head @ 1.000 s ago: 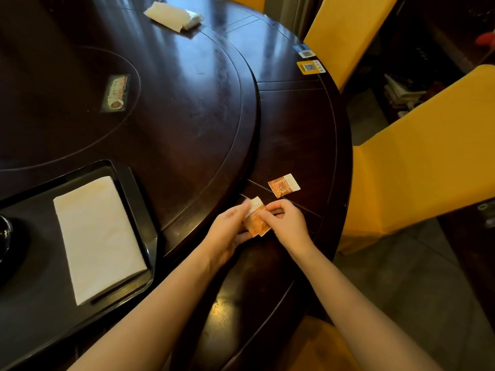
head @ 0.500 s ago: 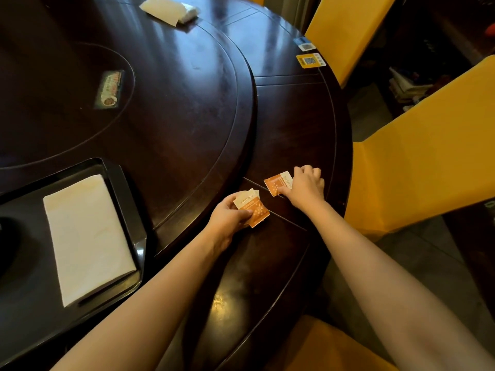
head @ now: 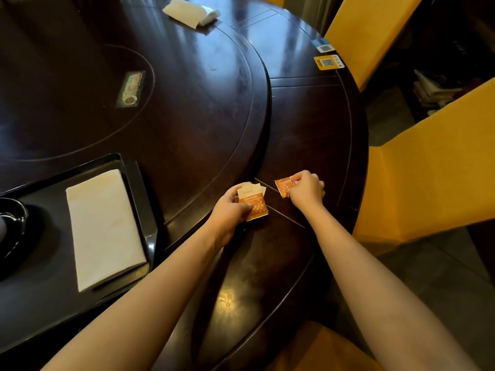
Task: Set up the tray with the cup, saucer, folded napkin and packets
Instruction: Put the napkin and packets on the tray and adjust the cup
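Left hand [head: 230, 207] grips 2 packets [head: 253, 200], right hand [head: 306, 191] pinches 1 packet [head: 285, 186]; tray [head: 139, 183] lies lower left, nearer the left hand

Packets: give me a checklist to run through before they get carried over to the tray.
1. Left hand grips its orange packets: ok; more than one, exact count cannot tell.
2. Right hand has the last packet pinched: ok; lifted off the table: cannot tell.
3. Folded napkin lies flat in the tray: ok.
4. Bare tray space for packets: cannot tell.
5. Cup and saucer in place: cannot tell, cut off at the frame edge.
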`<state>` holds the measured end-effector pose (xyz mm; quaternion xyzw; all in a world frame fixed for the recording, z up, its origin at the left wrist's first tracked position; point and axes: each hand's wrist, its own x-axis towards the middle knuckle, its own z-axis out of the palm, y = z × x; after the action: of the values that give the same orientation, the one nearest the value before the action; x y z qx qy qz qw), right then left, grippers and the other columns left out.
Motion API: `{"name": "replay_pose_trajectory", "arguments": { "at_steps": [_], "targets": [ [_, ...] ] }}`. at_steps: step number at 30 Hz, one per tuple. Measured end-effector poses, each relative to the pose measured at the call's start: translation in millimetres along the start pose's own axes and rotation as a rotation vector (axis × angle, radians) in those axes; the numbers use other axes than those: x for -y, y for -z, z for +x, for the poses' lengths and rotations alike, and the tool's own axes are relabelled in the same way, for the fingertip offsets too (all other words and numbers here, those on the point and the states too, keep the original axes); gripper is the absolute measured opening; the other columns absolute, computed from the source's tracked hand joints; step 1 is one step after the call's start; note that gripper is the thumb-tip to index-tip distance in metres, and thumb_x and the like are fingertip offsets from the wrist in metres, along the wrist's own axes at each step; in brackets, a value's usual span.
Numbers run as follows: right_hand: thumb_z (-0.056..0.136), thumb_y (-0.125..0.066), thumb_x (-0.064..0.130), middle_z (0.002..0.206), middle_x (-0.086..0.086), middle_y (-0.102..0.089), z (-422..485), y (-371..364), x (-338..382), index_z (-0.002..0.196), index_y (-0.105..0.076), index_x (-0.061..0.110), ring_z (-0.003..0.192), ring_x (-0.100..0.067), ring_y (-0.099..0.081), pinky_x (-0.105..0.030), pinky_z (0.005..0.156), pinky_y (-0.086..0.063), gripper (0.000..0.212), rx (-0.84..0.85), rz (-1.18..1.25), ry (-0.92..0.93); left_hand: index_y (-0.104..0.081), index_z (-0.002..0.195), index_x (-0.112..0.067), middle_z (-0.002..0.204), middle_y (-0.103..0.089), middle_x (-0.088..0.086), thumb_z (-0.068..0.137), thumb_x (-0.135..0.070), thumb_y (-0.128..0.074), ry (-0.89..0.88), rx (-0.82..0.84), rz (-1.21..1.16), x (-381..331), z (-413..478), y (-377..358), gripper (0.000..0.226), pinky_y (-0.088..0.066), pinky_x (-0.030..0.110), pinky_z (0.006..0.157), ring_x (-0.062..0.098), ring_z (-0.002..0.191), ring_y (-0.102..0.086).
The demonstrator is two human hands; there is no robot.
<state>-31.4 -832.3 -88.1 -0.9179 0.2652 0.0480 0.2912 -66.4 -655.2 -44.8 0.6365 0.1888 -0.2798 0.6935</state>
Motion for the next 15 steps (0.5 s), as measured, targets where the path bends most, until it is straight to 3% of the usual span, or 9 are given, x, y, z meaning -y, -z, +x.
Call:
{"name": "replay_pose_trajectory", "arguments": {
  "at_steps": [2,7,12,15],
  "targets": [
    [0.082,-0.064,0.008,0.132,-0.015,-0.043,-1.2,-1.6,-3.9,0.120,-0.052,0.010,0.122,-0.034,-0.039,-0.042,0.101,-0.039,0.040,-0.026,0.014,-0.008,-0.050,0.127,-0.029,0.106,-0.058,-0.003,0.088,0.008,-0.045,-0.009,0.016,0.006,-2.1,-1.8,1.9,0.054,-0.053,0.026,0.068,0.014,0.094,-0.060],
    [0.078,-0.068,0.001,0.138,-0.017,-0.039,5.3,-0.2,-1.5,0.132,-0.040,0.010,0.125,-0.034,-0.041,-0.042,0.100,-0.045,0.061,0.026,0.102,-0.079,-0.045,0.132,-0.032,0.120,-0.053,0.000,0.090,0.005,-0.045,-0.065,0.055,0.033,-5.1,-8.3,7.4,0.056,-0.054,0.032,0.083,0.017,0.102,-0.059],
    [0.084,-0.061,0.008,0.126,-0.015,-0.056,7.2,1.1,0.6,0.120,-0.055,0.006,0.117,-0.032,-0.052,-0.045,0.098,-0.047,0.037,0.076,0.127,-0.158,-0.043,0.134,-0.020,0.121,-0.058,0.004,0.092,-0.001,-0.045,-0.085,0.016,0.028,-6.0,-18.2,11.4,0.046,-0.055,0.029,0.076,0.016,0.100,-0.063],
    [0.087,-0.056,0.008,0.114,-0.012,-0.062,-6.6,9.4,7.3,0.112,-0.059,0.006,0.105,-0.027,-0.060,-0.037,0.087,-0.053,0.026,0.052,0.315,-0.031,-0.044,0.135,-0.016,0.124,-0.060,0.006,0.094,-0.005,-0.045,-0.113,-0.023,0.042,-9.3,-22.7,17.2,0.043,-0.055,0.032,0.082,0.017,0.101,-0.063]
  ]
}}
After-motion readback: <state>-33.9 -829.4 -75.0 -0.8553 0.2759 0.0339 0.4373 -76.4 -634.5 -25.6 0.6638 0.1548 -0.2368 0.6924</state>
